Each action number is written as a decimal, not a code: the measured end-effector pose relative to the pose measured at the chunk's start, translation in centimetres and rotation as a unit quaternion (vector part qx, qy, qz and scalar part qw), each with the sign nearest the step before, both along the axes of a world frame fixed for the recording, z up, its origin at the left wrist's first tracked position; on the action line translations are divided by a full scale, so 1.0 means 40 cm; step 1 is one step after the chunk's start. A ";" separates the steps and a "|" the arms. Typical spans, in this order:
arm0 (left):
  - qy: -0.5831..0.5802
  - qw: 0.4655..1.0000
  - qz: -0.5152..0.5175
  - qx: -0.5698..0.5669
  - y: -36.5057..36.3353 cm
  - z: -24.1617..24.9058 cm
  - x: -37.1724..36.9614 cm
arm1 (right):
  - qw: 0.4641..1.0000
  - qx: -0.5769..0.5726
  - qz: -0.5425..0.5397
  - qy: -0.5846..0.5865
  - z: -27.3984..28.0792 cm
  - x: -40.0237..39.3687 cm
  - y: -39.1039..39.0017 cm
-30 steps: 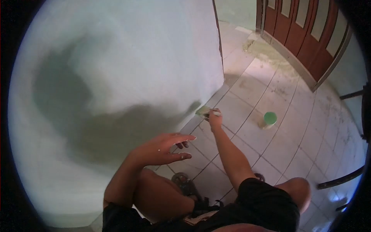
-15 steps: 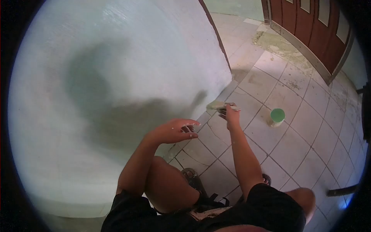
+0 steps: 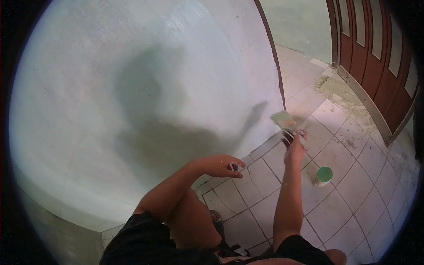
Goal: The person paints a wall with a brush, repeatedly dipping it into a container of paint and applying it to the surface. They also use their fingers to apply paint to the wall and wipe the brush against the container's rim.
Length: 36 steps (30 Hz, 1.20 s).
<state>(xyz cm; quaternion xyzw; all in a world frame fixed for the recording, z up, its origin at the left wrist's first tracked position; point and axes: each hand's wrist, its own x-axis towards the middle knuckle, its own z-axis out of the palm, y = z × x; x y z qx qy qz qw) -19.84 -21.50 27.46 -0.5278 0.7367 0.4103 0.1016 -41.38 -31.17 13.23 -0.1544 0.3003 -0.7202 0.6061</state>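
A wide paintbrush [image 3: 283, 119] with pale green bristles is gripped in my right hand [image 3: 295, 149], raised near the bottom corner of the wall [image 3: 212, 88]. The bristles point up and left, overlapping the wall's lower edge in this view. My left hand [image 3: 224, 166] hovers in front of the wall base with thumb and fingers apart and nothing between them; whitish smears mark its fingers. On the floor to the right of my right forearm stands a small pot [image 3: 324, 175], green at the top.
Pale square tiles [image 3: 338, 212] cover the floor. A brown slatted door [image 3: 373, 57] stands at the upper right, with a crusty greenish patch [image 3: 338, 90] on the floor by it. My shadow falls across the wall, and my knee is close to its base.
My right hand has lifted the paintbrush up, its bristles now tilted more upward. The view has shifted left and up, showing more wall. My left hand remains near the wall base.
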 end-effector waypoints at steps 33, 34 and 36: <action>-0.003 1.000 0.003 0.030 0.118 0.076 0.199 | 0.929 -0.331 0.001 0.167 0.595 0.121 -0.078; 0.003 0.999 -0.018 0.035 0.119 0.077 0.187 | 0.912 -0.347 -0.007 0.216 0.643 0.103 -0.066; 0.018 0.999 -0.041 0.016 0.119 0.081 0.153 | 0.836 -0.388 0.003 0.388 0.711 0.050 -0.091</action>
